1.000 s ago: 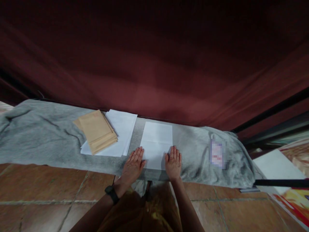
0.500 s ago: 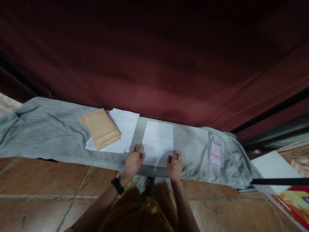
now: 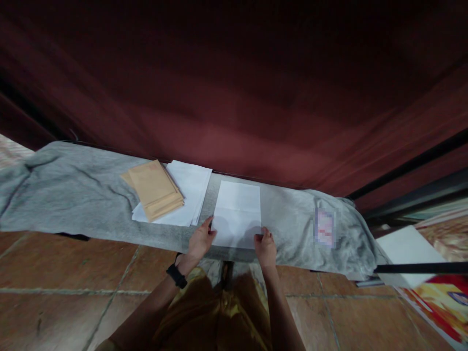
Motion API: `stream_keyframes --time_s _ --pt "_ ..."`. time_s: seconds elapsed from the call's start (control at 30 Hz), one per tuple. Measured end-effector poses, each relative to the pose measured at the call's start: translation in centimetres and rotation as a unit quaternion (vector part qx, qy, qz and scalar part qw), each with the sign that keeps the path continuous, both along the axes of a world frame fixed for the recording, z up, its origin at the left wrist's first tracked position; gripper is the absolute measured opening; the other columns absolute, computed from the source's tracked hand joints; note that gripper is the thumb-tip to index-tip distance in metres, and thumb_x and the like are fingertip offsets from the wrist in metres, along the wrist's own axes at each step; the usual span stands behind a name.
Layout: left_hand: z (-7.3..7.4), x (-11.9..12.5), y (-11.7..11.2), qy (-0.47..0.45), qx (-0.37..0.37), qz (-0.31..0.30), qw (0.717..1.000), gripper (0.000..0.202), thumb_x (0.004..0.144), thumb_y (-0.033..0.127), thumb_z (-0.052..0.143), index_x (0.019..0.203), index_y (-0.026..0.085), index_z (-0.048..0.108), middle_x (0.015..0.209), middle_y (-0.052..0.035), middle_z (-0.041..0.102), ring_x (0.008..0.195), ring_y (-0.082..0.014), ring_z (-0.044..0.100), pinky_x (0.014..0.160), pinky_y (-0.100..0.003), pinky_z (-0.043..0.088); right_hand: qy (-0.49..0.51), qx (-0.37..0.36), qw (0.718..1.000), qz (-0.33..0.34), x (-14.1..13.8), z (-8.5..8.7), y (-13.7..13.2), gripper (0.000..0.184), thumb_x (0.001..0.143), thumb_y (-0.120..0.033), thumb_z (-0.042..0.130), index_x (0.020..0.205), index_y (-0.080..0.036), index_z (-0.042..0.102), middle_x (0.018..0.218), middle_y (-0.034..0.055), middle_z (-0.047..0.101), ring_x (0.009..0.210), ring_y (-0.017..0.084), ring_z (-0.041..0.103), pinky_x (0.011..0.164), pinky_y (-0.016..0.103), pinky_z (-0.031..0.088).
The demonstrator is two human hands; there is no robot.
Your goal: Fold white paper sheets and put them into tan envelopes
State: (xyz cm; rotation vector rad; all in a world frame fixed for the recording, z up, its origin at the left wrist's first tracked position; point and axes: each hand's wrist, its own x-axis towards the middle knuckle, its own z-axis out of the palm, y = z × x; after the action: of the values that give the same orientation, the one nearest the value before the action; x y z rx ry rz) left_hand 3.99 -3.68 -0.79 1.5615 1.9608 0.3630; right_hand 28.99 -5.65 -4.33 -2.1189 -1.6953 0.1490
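A white sheet of paper [image 3: 237,214] with a faint crease across it lies in front of me on a grey cloth [image 3: 288,219]. My left hand [image 3: 200,241] pinches its lower left edge, thumb and fingers closed there. At the lower right edge, my right hand [image 3: 265,247] grips the same sheet with bent fingers. To the left is a stack of white paper [image 3: 192,187], partly covered by a pile of brown envelopes [image 3: 153,187]. The left wrist wears a dark watch band.
A dark red fabric wall [image 3: 234,107] rises behind the cloth-covered surface. A blurred-out small card [image 3: 325,227] lies on the cloth at right. Beyond the right end are a white board [image 3: 409,253], a black bar [image 3: 420,268] and a red-yellow printed box [image 3: 442,302]. Tiles cover the floor.
The sheet has shifted slightly left, closer to the paper stack, with both hands at its edges. My left fingers have moved a little along the left edge. The view has tilted slightly.
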Motion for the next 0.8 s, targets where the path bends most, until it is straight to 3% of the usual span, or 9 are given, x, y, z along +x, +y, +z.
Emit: stream_keyframes --time_s 0.2,0.37,0.53,0.6,0.7,0.8 --pt "0.5 -0.7 -0.6 0.022 0.0 -0.002 1.0 0.056 0.095 0.022 0.054 0.151 0.019 0.045 0.095 -0.0037 0.075 0.083 -0.0186 0.071 0.074 -0.027 0.048 0.009 0.037 0.998 0.053 -0.9 0.9 -1.1 0.034 0.098 -0.024 0.044 0.126 -0.014 0.061 0.106 0.0141 0.068 0.101 0.029 0.063 0.09 0.041 0.051" --pt "0.7 -0.8 -0.4 0.042 0.005 -0.033 0.999 0.058 0.094 0.019 0.056 0.151 0.02 0.046 0.098 -0.0043 0.077 0.088 -0.0195 0.072 0.079 -0.028 0.05 0.039 0.09 0.982 0.161 -4.6 1.4 -0.1 0.042 0.101 -0.02 0.041 0.139 -0.016 0.056 0.137 0.0164 0.062 0.127 0.027 0.054 0.105 0.044 0.047" --pt "0.2 -1.0 -0.9 0.083 0.028 -0.033 0.996 0.054 0.095 0.019 0.054 0.149 0.021 0.049 0.106 -0.0075 0.077 0.095 -0.0219 0.073 0.084 -0.031 0.053 -0.006 0.068 0.975 0.213 -7.5 0.8 1.4 0.045 0.104 -0.023 0.042 0.146 -0.013 0.054 0.156 0.0157 0.051 0.147 0.026 0.041 0.119 0.047 0.036" --pt "0.0 -0.9 -1.4 0.119 0.068 -0.034 0.99 0.049 0.097 0.021 0.051 0.145 0.02 0.054 0.11 -0.0107 0.076 0.099 -0.0253 0.072 0.087 -0.036 0.054 -0.027 0.048 0.976 0.211 -7.9 0.4 1.8 0.045 0.105 -0.024 0.043 0.148 -0.013 0.053 0.158 0.0156 0.049 0.149 0.026 0.04 0.121 0.047 0.033" --pt "-0.5 0.3 -1.8 0.18 0.185 -0.045 0.965 0.044 0.1 0.025 0.043 0.14 0.016 0.059 0.119 -0.0178 0.071 0.111 -0.0326 0.068 0.098 -0.048 0.052 -0.048 0.034 0.976 0.209 -7.9 -0.1 1.9 0.047 0.106 -0.026 0.043 0.151 -0.013 0.05 0.158 0.0162 0.048 0.149 0.025 0.04 0.122 0.048 0.032" --pt "-1.4 2.6 -1.1 0.16 0.274 -0.102 0.943 0.048 0.103 0.032 0.039 0.148 0.019 0.052 0.142 -0.0172 0.061 0.132 -0.0326 0.057 0.11 -0.051 0.046 -0.063 0.032 0.973 0.221 -7.7 -0.6 1.7 0.05 0.105 -0.024 0.041 0.154 -0.013 0.046 0.162 0.0153 0.043 0.152 0.026 0.036 0.124 0.05 0.028"
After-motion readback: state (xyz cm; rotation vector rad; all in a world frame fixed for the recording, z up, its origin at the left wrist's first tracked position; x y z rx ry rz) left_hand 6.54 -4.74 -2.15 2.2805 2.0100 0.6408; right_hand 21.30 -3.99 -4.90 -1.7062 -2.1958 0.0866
